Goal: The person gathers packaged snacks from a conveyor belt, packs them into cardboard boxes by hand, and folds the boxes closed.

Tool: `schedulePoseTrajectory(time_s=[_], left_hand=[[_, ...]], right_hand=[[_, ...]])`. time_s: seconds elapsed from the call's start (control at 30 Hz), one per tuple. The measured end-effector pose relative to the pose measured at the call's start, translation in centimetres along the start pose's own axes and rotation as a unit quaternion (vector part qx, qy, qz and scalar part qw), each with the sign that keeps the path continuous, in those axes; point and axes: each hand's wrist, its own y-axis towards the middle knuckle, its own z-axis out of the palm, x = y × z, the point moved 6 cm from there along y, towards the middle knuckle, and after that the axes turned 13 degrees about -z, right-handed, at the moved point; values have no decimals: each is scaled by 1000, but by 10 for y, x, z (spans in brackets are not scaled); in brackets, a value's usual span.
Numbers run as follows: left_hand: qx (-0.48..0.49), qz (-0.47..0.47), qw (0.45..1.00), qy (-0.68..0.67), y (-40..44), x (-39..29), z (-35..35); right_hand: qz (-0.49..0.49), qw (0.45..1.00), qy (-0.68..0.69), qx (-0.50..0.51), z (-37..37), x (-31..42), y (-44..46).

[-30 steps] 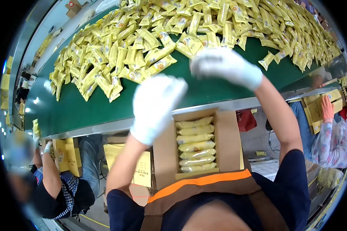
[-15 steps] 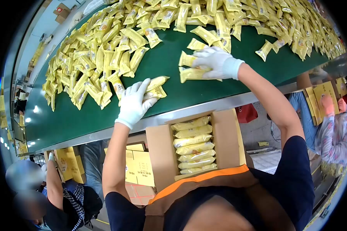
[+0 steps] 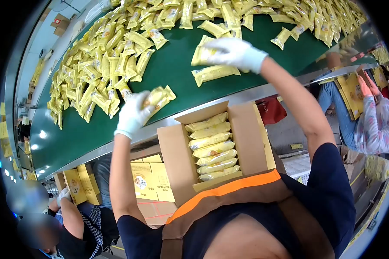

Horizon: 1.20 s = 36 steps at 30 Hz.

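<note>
A glossy yellow plastic packet (image 3: pixel 216 74) is lying parallel to the green surface's (image 3: pixel 181 64) near edge, just nearside of the white-gloved right hand (image 3: pixel 237 51), which is curling over another packet (image 3: pixel 201 52), grip blurred, while the left hand (image 3: pixel 133 114) is pinching similar packets (image 3: pixel 162 98).

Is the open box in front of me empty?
No, yellow packets lie in a row inside the open box.

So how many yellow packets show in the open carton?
7. The yellow packets lie in one column inside the open carton, from far end to near end; more may be hidden beneath.
</note>
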Motion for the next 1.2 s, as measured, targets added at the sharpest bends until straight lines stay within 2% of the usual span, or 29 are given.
schedulePoseTrajectory(time_s=[0.03,0.07,0.1,0.13,0.2,0.27,0.3,0.4,0.47,0.53,0.57,0.6,0.67,0.7,0.8,0.87,0.93,1.03,1.1,1.17,1.2], left_hand=[[-32,-8,999,19,-6,10,22],[-83,10,996,32,-12,2,23],[-88,12,996,27,-14,3,26],[-92,13,995,22,-15,2,25],[-114,26,989,87,-25,-13,22],[-154,36,981,116,-26,-16,19],[-179,38,977,112,-27,-12,24],[-198,35,974,106,-34,-17,21],[-192,40,978,63,-28,-4,28],[-143,24,988,51,-24,4,26],[-112,18,993,34,-23,9,27],[-82,14,996,14,-22,13,28],[-93,46,993,50,-25,5,23],[-100,57,990,75,-28,-1,22],[-145,69,984,82,-37,-18,21],[-155,55,984,63,-41,-26,23],[-174,58,980,76,-40,-29,26],[-209,70,970,100,-40,-32,33],[-150,35,982,110,-36,-30,38],[-104,6,988,117,-35,-28,35],[-133,-8,991,32,-36,-23,31]], right_hand=[[-89,991,-95,25,32,-9,-5],[-81,982,-162,54,45,-8,-3],[-74,967,-228,85,57,-7,0],[31,957,-261,120,62,2,-3],[-68,951,-296,52,69,25,-22],[-96,949,-280,113,64,45,-45],[-96,948,-286,105,58,48,-53],[16,973,-220,70,30,41,-56],[80,992,-94,-38,8,27,-40],[198,974,106,-22,6,-21,-17],[221,972,82,16,17,-38,-11],[174,984,-16,27,24,-35,-6],[77,973,-214,46,38,-22,-3],[93,959,-263,54,46,-14,-10],[133,937,-274,174,45,8,-10],[-39,935,-324,138,54,31,-22],[-130,935,-325,55,53,42,-31],[-37,963,-251,90,51,31,-39],[-27,962,-254,93,50,32,-40],[25,954,-246,171,44,28,-35],[48,946,-242,209,40,30,-30]])
